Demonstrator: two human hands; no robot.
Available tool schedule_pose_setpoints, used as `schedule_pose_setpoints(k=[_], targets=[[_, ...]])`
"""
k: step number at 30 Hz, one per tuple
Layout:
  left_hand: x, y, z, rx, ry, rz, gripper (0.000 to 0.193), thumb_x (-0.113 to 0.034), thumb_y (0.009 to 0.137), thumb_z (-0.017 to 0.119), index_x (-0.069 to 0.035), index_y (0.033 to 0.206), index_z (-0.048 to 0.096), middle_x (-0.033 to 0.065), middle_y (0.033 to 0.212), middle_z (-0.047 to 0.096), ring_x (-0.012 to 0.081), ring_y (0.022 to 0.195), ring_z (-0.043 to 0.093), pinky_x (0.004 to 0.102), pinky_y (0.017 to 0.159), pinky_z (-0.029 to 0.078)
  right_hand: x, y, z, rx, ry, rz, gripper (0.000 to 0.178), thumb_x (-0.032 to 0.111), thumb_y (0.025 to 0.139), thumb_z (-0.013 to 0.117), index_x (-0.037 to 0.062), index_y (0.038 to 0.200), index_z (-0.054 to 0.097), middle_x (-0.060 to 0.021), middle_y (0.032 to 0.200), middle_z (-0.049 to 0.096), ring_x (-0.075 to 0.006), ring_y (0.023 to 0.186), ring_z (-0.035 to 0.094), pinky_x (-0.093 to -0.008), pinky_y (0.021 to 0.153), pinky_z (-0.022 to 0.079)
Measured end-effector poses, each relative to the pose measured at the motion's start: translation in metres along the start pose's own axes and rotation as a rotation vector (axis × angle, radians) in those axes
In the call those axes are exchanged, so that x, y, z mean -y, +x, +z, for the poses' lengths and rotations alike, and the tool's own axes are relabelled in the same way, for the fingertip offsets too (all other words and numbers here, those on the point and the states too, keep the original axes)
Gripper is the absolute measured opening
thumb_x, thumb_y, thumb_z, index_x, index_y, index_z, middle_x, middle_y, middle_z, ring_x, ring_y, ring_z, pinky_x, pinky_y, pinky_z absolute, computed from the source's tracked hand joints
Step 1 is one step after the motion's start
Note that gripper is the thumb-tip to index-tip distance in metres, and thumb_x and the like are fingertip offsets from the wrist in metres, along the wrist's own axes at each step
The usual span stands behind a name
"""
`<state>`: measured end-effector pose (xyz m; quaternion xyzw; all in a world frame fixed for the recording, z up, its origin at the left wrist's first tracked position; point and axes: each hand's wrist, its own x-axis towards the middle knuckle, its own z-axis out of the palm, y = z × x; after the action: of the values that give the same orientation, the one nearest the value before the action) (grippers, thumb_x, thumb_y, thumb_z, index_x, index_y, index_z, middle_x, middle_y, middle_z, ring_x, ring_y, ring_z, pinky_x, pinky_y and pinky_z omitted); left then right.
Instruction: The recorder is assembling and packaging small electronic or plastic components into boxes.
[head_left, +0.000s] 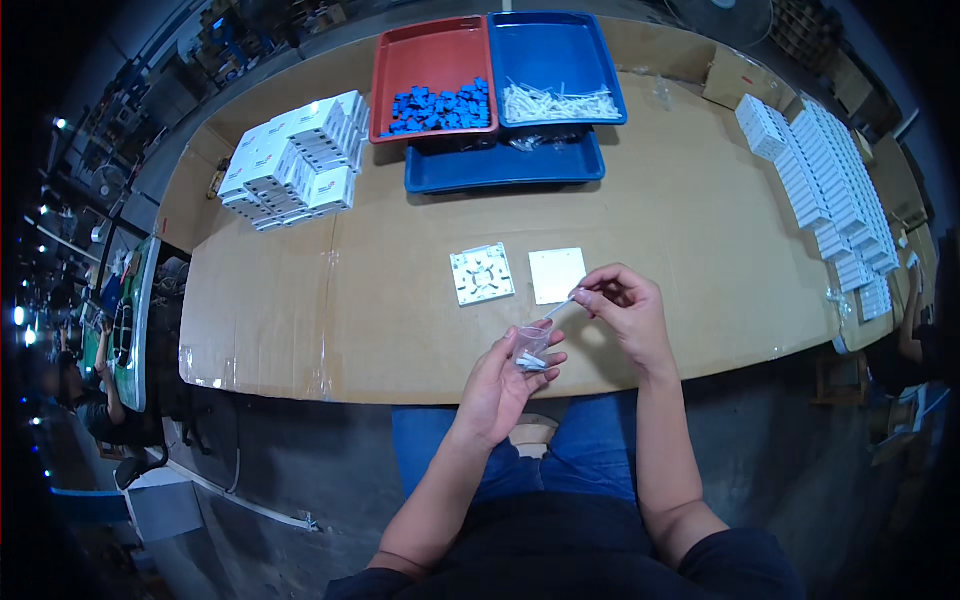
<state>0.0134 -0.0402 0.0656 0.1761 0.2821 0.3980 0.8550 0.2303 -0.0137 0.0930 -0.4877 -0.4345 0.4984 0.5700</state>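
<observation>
My left hand (487,394) is palm up near the table's front edge, its fingers closed around a small clear plastic bag (531,343). Some small white pieces (532,361) lie in the bottom of the bag. Between thumb and fingertips, my right hand (630,315) pinches a thin white strip (561,308), which slants down toward the bag's mouth. Whether the strip's lower end is inside the bag, I cannot tell. Beyond my hands lie a square white tray with moulded inner guides (482,274) and a plain white square cover (556,273), side by side.
At the back, a red bin (432,52) holds blue clips (440,108); a blue bin (553,55) holds white strips (560,103). Another blue tray (505,173) sits in front. White boxes are stacked at left (290,160) and right (825,190) on the cardboard-covered table (400,330).
</observation>
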Motion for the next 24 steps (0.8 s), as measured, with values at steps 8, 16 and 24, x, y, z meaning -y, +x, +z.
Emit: schedule_pose_setpoints(k=[8,16,24], targets=[[0.006,-0.024,0.006,0.048,0.101,-0.050,0.056,-0.040,0.115,0.039,0.003,0.146,0.052,0.0195,0.137,0.066,0.0298,0.120,0.068,0.0416,0.103,0.055,0.016,-0.014,-0.002,0.338,-0.223,0.055,0.011,0.004,0.093,0.075,0.0008,0.103,0.075,-0.0012,0.095,0.074,-0.0077,0.083,0.065,-0.0251,0.079,0.053],[0.012,-0.035,-0.003,0.016,0.083,-0.068,0.052,-0.040,0.114,0.044,0.002,0.143,0.054,0.0189,0.132,0.068,0.0294,0.120,0.068,0.0414,0.102,0.056,-0.001,-0.015,0.013,0.579,-0.215,0.035,0.007,0.004,0.089,0.077,0.0014,0.095,0.076,-0.0041,0.097,0.074,-0.0109,0.088,0.065,-0.0278,0.079,0.051],[0.013,-0.035,-0.009,-0.030,0.129,-0.066,0.050,-0.039,0.114,0.046,0.005,0.135,0.057,0.0183,0.123,0.071,0.0297,0.118,0.070,0.0401,0.099,0.058,0.002,-0.021,0.015,0.641,-0.308,-0.017,0.006,0.005,0.088,0.077,0.0018,0.092,0.078,-0.0104,0.115,0.073,-0.0189,0.106,0.068,-0.0341,0.094,0.053]])
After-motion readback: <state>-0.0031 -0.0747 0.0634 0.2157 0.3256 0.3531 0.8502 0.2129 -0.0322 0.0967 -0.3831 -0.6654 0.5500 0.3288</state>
